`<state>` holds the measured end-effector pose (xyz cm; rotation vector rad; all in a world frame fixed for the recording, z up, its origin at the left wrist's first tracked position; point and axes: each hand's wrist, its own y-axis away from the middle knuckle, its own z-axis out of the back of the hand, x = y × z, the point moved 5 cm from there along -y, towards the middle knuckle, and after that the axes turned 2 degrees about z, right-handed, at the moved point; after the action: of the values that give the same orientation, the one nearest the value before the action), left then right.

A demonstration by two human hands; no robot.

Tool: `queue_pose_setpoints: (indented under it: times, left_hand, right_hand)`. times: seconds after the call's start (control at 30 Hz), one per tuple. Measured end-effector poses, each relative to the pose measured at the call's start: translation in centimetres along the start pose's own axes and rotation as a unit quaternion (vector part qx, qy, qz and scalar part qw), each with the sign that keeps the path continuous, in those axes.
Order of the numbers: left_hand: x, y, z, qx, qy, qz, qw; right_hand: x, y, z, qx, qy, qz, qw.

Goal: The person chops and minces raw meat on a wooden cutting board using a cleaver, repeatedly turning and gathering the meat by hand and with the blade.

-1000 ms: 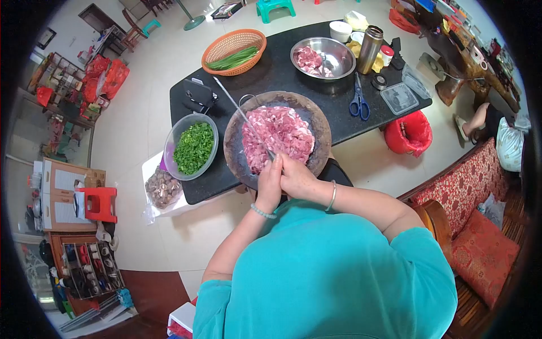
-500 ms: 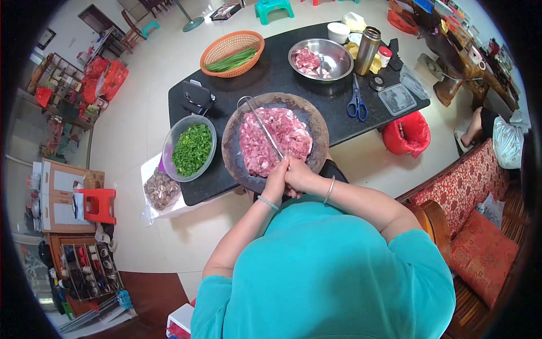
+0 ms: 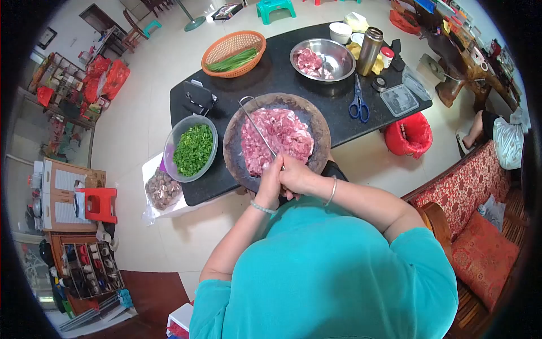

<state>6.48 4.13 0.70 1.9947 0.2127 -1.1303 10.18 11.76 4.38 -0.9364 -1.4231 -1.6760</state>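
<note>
A round wooden chopping block (image 3: 319,127) sits at the near edge of the dark table, with a spread mound of minced pink meat (image 3: 285,133) on it. Across the meat slants a long, thin metal tool (image 3: 258,129) with a curved hook at its far end; its exact kind I cannot make out. My left hand (image 3: 269,183) and my right hand (image 3: 300,176) are pressed together at its near end, fingers closed round the grip. That grip is mostly hidden by the hands.
A bowl of chopped greens (image 3: 193,150) stands left of the block. Behind are an orange basket (image 3: 257,42) with green stalks, a steel bowl (image 3: 341,56) with meat pieces, blue scissors (image 3: 358,107) and a flask (image 3: 370,52). A red-lined bin (image 3: 409,138) stands right, below the table.
Both hands have shifted slightly left with the tool's near end, still gripping it. The meat looks much the same, and the whole view has slid slightly.
</note>
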Motion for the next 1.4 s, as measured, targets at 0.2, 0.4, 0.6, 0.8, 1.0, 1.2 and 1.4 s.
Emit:
queue_pose_setpoints:
  times: [0.2, 0.4, 0.6, 0.8, 1.0, 1.2, 1.4]
  left_hand:
    - [-0.8, -0.5, 0.9, -0.053, -0.045, -0.159, 0.985]
    - [-1.4, 0.6, -0.2, -0.039, 0.020, -0.076, 0.996]
    - [-0.3, -1.8, 1.1, -0.088, -0.023, -0.184, 0.979]
    - [-1.3, 0.8, -0.5, -0.044, 0.019, -0.079, 0.996]
    - [-1.4, -1.2, 1.0, -0.145, -0.140, -0.408, 0.890]
    - [-0.9, 1.0, -0.3, -0.055, 0.010, -0.066, 0.996]
    - [1.9, -2.3, 1.1, -0.040, -0.019, -0.039, 0.998]
  right_hand:
    - [0.6, -0.8, -0.3, -0.029, 0.028, 0.118, 0.992]
    - [1.5, -0.2, 0.1, 0.024, 0.061, -0.002, 0.998]
    - [1.9, -0.3, 0.5, -0.012, 0.070, 0.113, 0.991]
    - [0.7, -0.4, 0.3, -0.004, 0.033, 0.047, 0.998]
    - [0.5, -1.4, 0.9, -0.162, 0.127, 0.351, 0.913]
    - [1.5, 0.1, 0.4, -0.013, 0.058, 0.053, 0.997]
    - [-1.3, -1.8, 0.2, -0.009, 0.034, 0.037, 0.999]
